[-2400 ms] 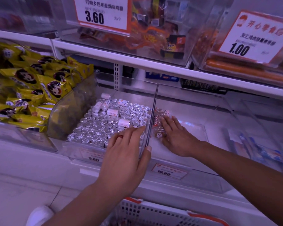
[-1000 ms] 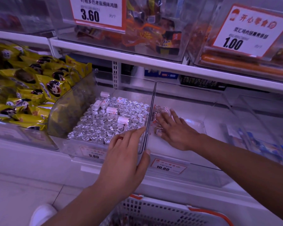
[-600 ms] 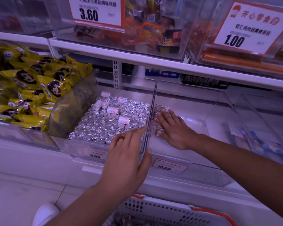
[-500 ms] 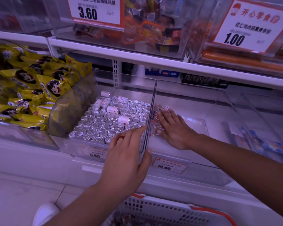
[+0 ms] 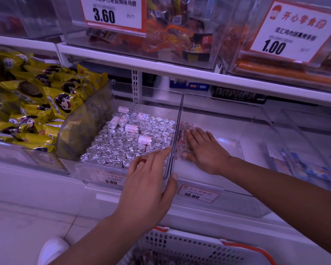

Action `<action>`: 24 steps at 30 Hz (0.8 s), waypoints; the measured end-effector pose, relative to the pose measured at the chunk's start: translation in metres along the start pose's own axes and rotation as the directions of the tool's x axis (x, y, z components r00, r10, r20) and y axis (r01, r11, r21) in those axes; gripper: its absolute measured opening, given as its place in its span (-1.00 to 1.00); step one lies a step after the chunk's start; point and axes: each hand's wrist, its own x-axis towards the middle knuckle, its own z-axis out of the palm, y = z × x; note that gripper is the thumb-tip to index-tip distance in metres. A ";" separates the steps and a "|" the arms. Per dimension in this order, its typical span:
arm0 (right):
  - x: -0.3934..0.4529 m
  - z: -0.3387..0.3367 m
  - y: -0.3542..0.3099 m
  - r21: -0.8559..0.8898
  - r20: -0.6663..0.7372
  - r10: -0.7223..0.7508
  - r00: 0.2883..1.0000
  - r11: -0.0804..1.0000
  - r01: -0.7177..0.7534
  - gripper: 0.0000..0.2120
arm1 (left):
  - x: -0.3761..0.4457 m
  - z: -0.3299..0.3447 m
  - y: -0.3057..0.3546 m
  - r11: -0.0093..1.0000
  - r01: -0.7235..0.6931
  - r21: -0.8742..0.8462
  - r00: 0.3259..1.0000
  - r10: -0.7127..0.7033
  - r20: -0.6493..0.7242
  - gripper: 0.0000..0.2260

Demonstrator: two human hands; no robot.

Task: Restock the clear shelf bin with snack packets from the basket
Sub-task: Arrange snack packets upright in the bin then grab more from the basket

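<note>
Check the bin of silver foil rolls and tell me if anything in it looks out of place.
A few white paper-wrapped rolls lie on their sides on top of the upright silver foil-capped rolls in the clear plastic bin under the 9.60 tag, mostly toward the back. They break the neat rows; otherwise nothing stands out.

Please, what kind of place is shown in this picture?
Most likely a snack shop or supermarket aisle. White shelves carry clear bins of wrapped snacks, printed price cards hang on the bin fronts, and a white basket of stock stands below the hands.
</note>
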 end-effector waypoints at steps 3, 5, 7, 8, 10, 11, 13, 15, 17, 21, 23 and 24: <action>-0.001 0.000 0.001 -0.009 -0.012 -0.018 1.000 1.000 0.018 -0.19 | 0.000 0.002 -0.002 1.000 -0.011 0.001 1.000 0.011 -0.006 -0.53; -0.004 -0.007 0.000 0.015 -0.026 -0.021 0.999 1.000 0.021 -0.19 | 0.000 0.003 -0.004 1.000 -0.016 -0.003 1.000 0.016 -0.013 -0.54; -0.010 -0.022 -0.002 0.064 -0.040 -0.012 0.999 0.998 0.015 -0.22 | -0.001 0.003 -0.005 0.999 -0.021 -0.024 1.000 0.020 -0.022 -0.54; -0.014 -0.033 -0.004 0.110 -0.052 0.005 0.999 0.994 0.001 -0.25 | -0.002 0.002 -0.004 0.999 -0.018 -0.045 0.999 0.016 -0.029 -0.55; -0.029 -0.062 -0.008 0.287 -0.135 0.052 0.989 0.958 -0.011 -0.37 | -0.006 -0.002 -0.002 0.996 -0.033 -0.086 0.997 0.027 -0.074 -0.56; -0.042 -0.077 -0.010 0.388 -0.259 0.087 0.962 0.922 0.021 -0.50 | -0.008 -0.004 -0.001 0.993 -0.072 -0.092 0.991 0.060 -0.119 -0.57; -0.086 -0.101 -0.020 0.524 -0.570 0.205 0.796 0.837 0.160 -0.75 | -0.017 -0.005 0.000 0.973 -0.219 -0.074 0.951 0.196 -0.237 -0.63; -0.143 -0.101 -0.042 0.618 -0.651 0.293 0.700 0.740 0.265 -0.75 | -0.033 0.006 -0.001 0.933 -0.353 -0.067 0.910 0.325 -0.257 -0.72; -0.197 -0.064 -0.073 0.685 -0.495 0.211 0.843 0.691 0.230 -0.79 | -0.064 0.028 -0.009 0.903 -0.419 -0.098 0.908 0.417 -0.033 -0.80; -0.268 0.076 -0.120 0.527 0.455 -0.092 0.886 0.830 -0.184 -0.77 | -0.144 0.087 -0.066 0.964 -0.239 0.112 0.657 0.076 0.750 -0.73; -0.281 0.142 -0.126 0.364 0.729 -0.083 0.679 0.888 -0.282 -0.59 | -0.170 0.114 -0.095 0.943 -0.206 0.261 0.541 -0.113 0.834 -0.61; -0.280 0.164 -0.129 0.284 0.762 -0.037 0.647 0.916 -0.282 -0.51 | -0.178 0.128 -0.104 0.942 -0.139 0.307 0.531 -0.191 0.826 -0.58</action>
